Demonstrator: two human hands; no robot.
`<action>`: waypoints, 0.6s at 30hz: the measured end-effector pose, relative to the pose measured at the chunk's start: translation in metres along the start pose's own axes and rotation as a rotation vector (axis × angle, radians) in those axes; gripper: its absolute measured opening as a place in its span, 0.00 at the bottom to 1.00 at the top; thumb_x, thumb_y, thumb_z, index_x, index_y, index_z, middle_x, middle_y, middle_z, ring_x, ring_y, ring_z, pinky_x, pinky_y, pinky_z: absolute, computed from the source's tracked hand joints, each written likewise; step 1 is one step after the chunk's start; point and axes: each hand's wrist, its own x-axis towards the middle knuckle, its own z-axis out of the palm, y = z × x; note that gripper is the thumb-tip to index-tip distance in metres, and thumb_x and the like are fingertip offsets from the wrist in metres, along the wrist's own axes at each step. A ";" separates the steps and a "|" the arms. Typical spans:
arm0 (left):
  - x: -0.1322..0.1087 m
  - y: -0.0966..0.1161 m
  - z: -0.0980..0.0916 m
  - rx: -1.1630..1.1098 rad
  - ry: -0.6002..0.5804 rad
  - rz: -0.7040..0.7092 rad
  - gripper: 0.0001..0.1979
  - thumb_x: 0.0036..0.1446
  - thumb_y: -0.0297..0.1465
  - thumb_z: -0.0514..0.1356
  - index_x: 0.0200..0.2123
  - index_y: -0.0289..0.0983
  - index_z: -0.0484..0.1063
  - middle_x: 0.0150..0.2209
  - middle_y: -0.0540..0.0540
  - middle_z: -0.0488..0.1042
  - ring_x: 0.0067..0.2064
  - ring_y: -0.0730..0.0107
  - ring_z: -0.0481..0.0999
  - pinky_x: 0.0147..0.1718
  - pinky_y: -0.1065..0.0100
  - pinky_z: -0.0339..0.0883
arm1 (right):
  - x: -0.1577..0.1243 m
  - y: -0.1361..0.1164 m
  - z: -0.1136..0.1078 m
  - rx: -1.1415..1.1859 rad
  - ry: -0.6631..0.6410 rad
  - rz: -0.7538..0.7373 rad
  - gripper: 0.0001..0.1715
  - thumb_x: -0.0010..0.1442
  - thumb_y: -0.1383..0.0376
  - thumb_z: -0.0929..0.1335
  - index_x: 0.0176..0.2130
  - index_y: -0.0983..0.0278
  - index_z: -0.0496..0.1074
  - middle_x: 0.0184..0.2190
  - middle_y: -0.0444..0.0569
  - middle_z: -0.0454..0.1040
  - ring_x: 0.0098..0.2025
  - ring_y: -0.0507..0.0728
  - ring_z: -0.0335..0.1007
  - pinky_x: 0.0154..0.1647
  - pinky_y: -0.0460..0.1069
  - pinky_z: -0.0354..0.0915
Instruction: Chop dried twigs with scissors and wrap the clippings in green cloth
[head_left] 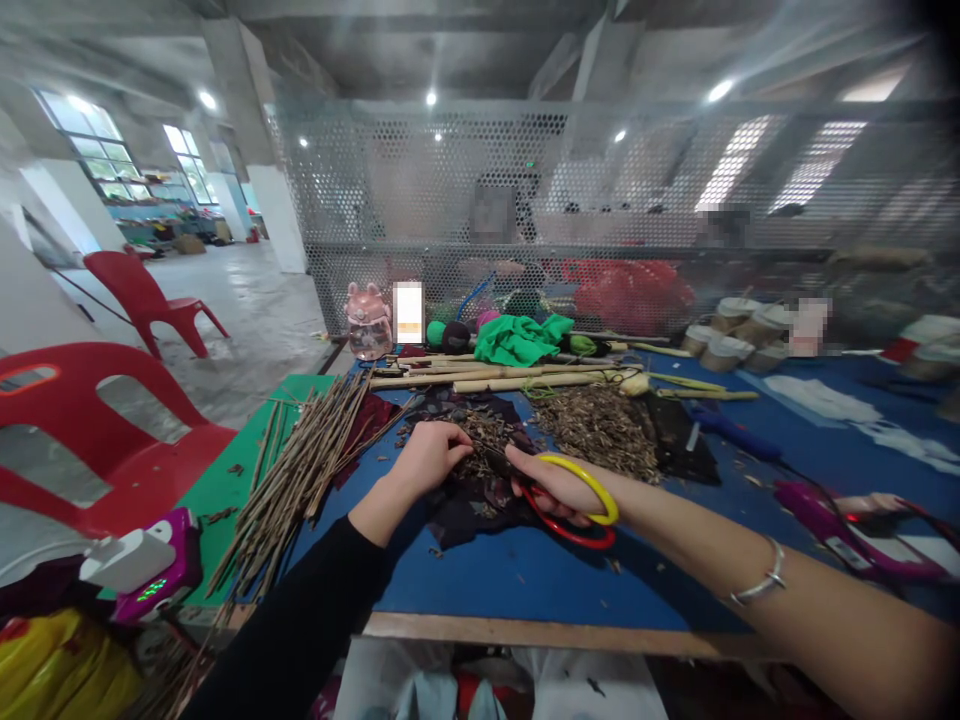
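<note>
My right hand (551,482) grips scissors (577,505) with one yellow and one red loop handle, the blades pointing left toward my left hand. My left hand (435,455) is closed over a small dark bit lying in chopped plant scraps (487,435) on a dark cloth (480,500). What its fingers pinch is too small to name. A bundle of thin brown sticks (300,480) lies just left of my left hand. A heap of chopped pieces (600,420) sits to the right, behind the scissors.
Bamboo poles (495,378), green cloth (521,338) and a pink bottle (367,322) lie at the back of the blue table (525,575). Red chairs (90,450) stand left. A purple device (161,575) sits at the near left. Mesh fencing (600,180) stands behind, with people beyond.
</note>
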 end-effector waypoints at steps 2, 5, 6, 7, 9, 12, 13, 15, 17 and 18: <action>0.000 0.000 0.000 -0.001 -0.007 0.012 0.06 0.49 0.29 0.59 0.30 0.37 0.76 0.31 0.49 0.77 0.33 0.71 0.74 0.37 0.72 0.63 | 0.001 0.001 0.000 0.020 -0.006 0.007 0.37 0.50 0.35 0.52 0.30 0.64 0.63 0.10 0.35 0.51 0.09 0.44 0.42 0.05 0.39 0.46; 0.001 -0.001 -0.001 0.013 0.032 -0.020 0.05 0.49 0.29 0.60 0.29 0.38 0.76 0.30 0.49 0.77 0.33 0.71 0.74 0.37 0.72 0.63 | -0.001 0.002 -0.001 0.109 -0.077 0.038 0.38 0.50 0.34 0.50 0.31 0.63 0.61 0.11 0.36 0.53 0.09 0.45 0.46 0.06 0.39 0.49; 0.001 -0.001 -0.001 0.016 0.054 -0.040 0.05 0.48 0.30 0.60 0.28 0.38 0.76 0.29 0.50 0.77 0.32 0.71 0.73 0.37 0.72 0.63 | -0.003 0.002 -0.001 0.138 -0.104 0.044 0.38 0.50 0.34 0.49 0.32 0.63 0.60 0.12 0.36 0.55 0.09 0.45 0.49 0.06 0.40 0.51; 0.002 -0.001 -0.002 0.016 0.075 -0.060 0.05 0.48 0.30 0.60 0.28 0.38 0.76 0.29 0.50 0.77 0.32 0.72 0.73 0.36 0.72 0.63 | -0.005 0.002 -0.002 0.158 -0.126 0.043 0.39 0.50 0.34 0.48 0.33 0.62 0.60 0.13 0.37 0.56 0.10 0.46 0.51 0.07 0.41 0.53; 0.002 0.000 -0.001 0.005 0.100 -0.085 0.05 0.48 0.31 0.60 0.27 0.38 0.76 0.28 0.50 0.77 0.31 0.72 0.73 0.36 0.72 0.63 | -0.008 0.000 -0.002 0.154 -0.152 0.040 0.39 0.50 0.34 0.47 0.34 0.62 0.60 0.14 0.37 0.57 0.10 0.47 0.54 0.07 0.42 0.56; 0.001 0.002 0.000 -0.034 0.081 -0.046 0.04 0.48 0.30 0.60 0.27 0.38 0.76 0.28 0.51 0.77 0.31 0.73 0.73 0.36 0.73 0.63 | -0.009 -0.002 0.001 0.116 -0.161 0.031 0.39 0.50 0.34 0.47 0.33 0.62 0.60 0.14 0.38 0.58 0.10 0.47 0.54 0.08 0.42 0.56; 0.001 0.003 0.001 -0.049 0.068 -0.015 0.04 0.48 0.30 0.60 0.27 0.38 0.76 0.28 0.51 0.77 0.31 0.74 0.73 0.36 0.74 0.63 | -0.008 -0.002 0.002 0.110 -0.158 0.026 0.39 0.50 0.34 0.47 0.33 0.62 0.60 0.14 0.38 0.58 0.10 0.46 0.53 0.08 0.41 0.56; 0.000 0.004 0.002 -0.064 0.044 0.038 0.05 0.49 0.30 0.60 0.28 0.38 0.76 0.29 0.51 0.77 0.32 0.74 0.73 0.35 0.74 0.62 | -0.004 -0.001 0.005 0.107 -0.127 0.011 0.39 0.49 0.34 0.48 0.32 0.63 0.61 0.14 0.38 0.57 0.10 0.46 0.52 0.07 0.41 0.55; -0.001 0.005 0.003 -0.051 0.024 0.050 0.05 0.49 0.30 0.59 0.29 0.38 0.76 0.29 0.50 0.77 0.31 0.74 0.73 0.35 0.74 0.62 | 0.000 0.001 0.008 0.093 -0.072 0.003 0.40 0.48 0.33 0.49 0.32 0.63 0.62 0.13 0.38 0.56 0.10 0.45 0.49 0.06 0.40 0.51; -0.001 0.005 0.004 -0.038 0.016 0.043 0.06 0.49 0.30 0.59 0.29 0.38 0.76 0.29 0.50 0.77 0.31 0.73 0.73 0.35 0.74 0.62 | 0.002 0.002 0.009 0.081 -0.042 -0.001 0.41 0.48 0.33 0.50 0.32 0.64 0.63 0.13 0.38 0.56 0.10 0.45 0.48 0.06 0.39 0.49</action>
